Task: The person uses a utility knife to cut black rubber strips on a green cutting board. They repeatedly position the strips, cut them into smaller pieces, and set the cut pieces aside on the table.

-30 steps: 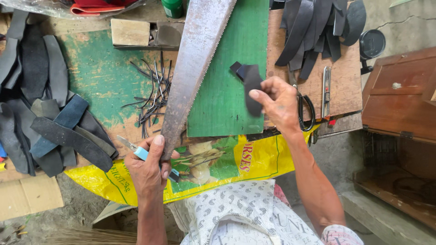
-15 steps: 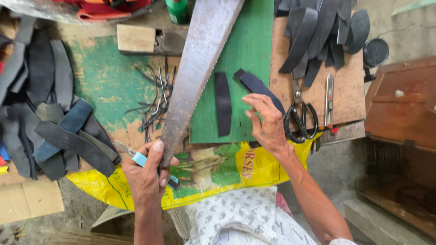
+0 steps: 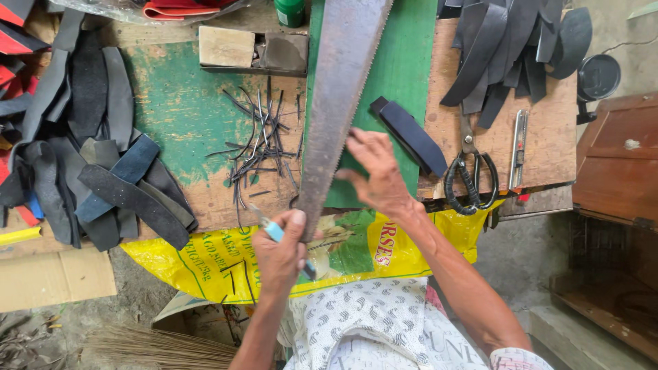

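A long rusty saw blade (image 3: 337, 103) lies slanted across the green mat (image 3: 404, 75) and the worn workbench (image 3: 171, 109). My left hand (image 3: 281, 252) is at the blade's near end, closed around a small knife with a light-blue handle (image 3: 273, 231), its thumb against the blade. My right hand (image 3: 377, 175) hovers over the mat just right of the blade, fingers spread and holding nothing. A dark rubber strip (image 3: 409, 135) lies flat beside it, running from the mat onto the wooden board (image 3: 548, 137).
Black-handled scissors (image 3: 469, 177) and a utility knife (image 3: 519, 147) lie on the board, below a heap of black strips (image 3: 507, 41). More strips (image 3: 89, 164) pile up at left. Thin black slivers (image 3: 260, 137), a wooden block (image 3: 226, 46), a yellow sack (image 3: 205, 264) and a brown wooden box (image 3: 617, 157) are nearby.
My right hand put down the dark strip it was holding, then moved left to the saw blade with fingers spread. My left hand stayed at the blade's near end.
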